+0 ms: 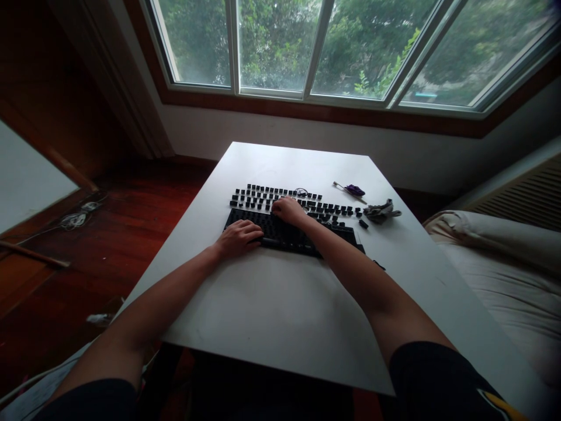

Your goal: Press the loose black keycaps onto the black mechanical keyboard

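Observation:
A black keyboard [293, 235] lies on the white table [272, 304]. Behind it, several loose black keycaps [263, 196] sit in rows. My left hand [239, 237] rests on the keyboard's left front part, fingers curled over its edge. My right hand [287, 209] reaches past the keyboard's back edge to the keycap rows, fingers bent down and closed among them. What its fingertips hold is too small to see.
A purple-handled tool [353, 190] and a grey crumpled object [381, 211] lie to the right of the keycaps. One stray keycap [363, 224] sits near them. A bed with a cushion [495, 245] stands at right, a wooden floor with cables [76, 219] at left, windows behind.

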`<move>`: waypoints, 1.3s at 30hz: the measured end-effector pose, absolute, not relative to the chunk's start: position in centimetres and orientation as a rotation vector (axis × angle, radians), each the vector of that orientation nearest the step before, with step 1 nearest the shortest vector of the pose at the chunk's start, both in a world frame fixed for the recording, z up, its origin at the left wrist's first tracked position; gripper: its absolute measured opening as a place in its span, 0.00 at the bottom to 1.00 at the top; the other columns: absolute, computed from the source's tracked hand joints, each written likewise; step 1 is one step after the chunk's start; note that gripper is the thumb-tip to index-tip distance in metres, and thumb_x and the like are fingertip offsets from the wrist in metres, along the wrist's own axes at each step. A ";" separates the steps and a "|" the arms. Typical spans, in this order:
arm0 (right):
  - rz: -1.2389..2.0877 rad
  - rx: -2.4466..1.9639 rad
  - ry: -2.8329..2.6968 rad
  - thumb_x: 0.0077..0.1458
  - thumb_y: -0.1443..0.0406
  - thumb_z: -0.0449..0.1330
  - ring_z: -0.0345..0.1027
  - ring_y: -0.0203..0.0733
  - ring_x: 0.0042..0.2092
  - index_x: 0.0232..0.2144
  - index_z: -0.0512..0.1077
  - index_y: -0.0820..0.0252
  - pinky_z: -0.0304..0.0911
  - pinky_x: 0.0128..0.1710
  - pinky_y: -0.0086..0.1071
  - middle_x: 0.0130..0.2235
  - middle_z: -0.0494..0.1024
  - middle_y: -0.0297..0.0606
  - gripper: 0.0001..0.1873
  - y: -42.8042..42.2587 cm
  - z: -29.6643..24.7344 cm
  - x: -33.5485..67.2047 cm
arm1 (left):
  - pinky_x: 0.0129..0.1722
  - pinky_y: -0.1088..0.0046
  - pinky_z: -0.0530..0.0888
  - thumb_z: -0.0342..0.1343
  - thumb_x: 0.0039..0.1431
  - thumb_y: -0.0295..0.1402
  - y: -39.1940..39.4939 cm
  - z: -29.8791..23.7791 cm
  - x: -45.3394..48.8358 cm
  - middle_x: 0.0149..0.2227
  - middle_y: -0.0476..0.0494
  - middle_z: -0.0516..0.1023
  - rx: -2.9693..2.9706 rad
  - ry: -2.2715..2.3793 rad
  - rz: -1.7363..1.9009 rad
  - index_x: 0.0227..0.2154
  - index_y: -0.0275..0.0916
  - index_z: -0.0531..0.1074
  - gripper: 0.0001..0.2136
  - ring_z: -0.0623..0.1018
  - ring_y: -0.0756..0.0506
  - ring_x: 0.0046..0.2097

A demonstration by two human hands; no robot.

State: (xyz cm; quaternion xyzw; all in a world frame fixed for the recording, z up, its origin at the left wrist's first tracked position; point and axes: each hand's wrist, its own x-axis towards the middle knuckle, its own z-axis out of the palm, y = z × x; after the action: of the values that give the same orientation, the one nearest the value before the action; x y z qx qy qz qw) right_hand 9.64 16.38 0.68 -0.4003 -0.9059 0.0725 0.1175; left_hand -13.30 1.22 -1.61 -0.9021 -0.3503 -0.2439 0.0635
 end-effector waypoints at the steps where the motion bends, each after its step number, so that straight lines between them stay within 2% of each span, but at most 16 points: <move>1: 0.228 -1.183 -2.634 0.59 0.67 0.64 0.72 0.45 0.44 0.38 0.83 0.57 0.60 0.48 0.33 0.39 0.83 0.41 0.07 16.4 0.8 9.7 | 0.52 0.59 0.72 0.53 0.70 0.40 1.2 -1.6 -13.3 0.51 0.39 0.80 -2.723 -1.062 -0.737 0.52 0.42 0.76 0.14 0.77 0.41 0.52; 5: 0.317 -1.212 -2.471 0.58 0.67 0.64 0.73 0.43 0.42 0.39 0.82 0.58 0.61 0.45 0.32 0.39 0.83 0.39 0.07 15.7 1.3 10.1 | 0.51 0.60 0.72 0.53 0.70 0.39 1.1 -1.4 -13.3 0.51 0.39 0.80 -2.731 -1.063 -0.722 0.51 0.41 0.76 0.13 0.77 0.41 0.50; 13: 0.845 -1.005 -2.281 0.57 0.67 0.62 0.74 0.38 0.37 0.42 0.78 0.57 0.64 0.40 0.29 0.36 0.82 0.33 0.09 9.7 1.0 11.6 | 0.50 0.59 0.72 0.53 0.69 0.39 1.4 -1.9 -13.3 0.50 0.38 0.79 -2.736 -1.090 -0.726 0.52 0.42 0.76 0.14 0.77 0.41 0.50; 17: 0.960 -0.967 -2.273 0.58 0.67 0.61 0.74 0.37 0.36 0.41 0.78 0.56 0.64 0.38 0.28 0.34 0.82 0.31 0.09 7.2 0.5 11.8 | 0.50 0.60 0.72 0.54 0.68 0.39 1.4 -2.0 -13.4 0.51 0.39 0.79 -2.728 -1.088 -0.717 0.52 0.42 0.75 0.14 0.76 0.41 0.50; 31: 0.773 -1.148 -2.294 0.54 0.69 0.64 0.75 0.40 0.39 0.36 0.80 0.57 0.65 0.40 0.30 0.37 0.83 0.35 0.07 5.9 0.1 9.9 | 0.50 0.60 0.71 0.54 0.69 0.39 1.3 -2.1 -13.4 0.50 0.40 0.79 -2.715 -1.099 -0.715 0.51 0.42 0.75 0.13 0.76 0.41 0.50; 39: 0.796 -1.156 -2.233 0.57 0.67 0.64 0.75 0.39 0.38 0.37 0.81 0.56 0.65 0.40 0.30 0.36 0.83 0.34 0.06 6.2 -0.8 10.0 | 0.50 0.61 0.71 0.54 0.69 0.39 1.5 -2.1 -13.4 0.50 0.40 0.79 -2.702 -1.103 -0.713 0.51 0.42 0.75 0.13 0.76 0.41 0.49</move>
State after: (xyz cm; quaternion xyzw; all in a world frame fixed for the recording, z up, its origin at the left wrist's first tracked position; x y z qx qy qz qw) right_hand 10.02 6.23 -0.83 -0.4245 -0.8198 0.2924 0.2494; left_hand -13.36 1.48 -2.13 -0.8973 -0.3662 -0.2367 0.0689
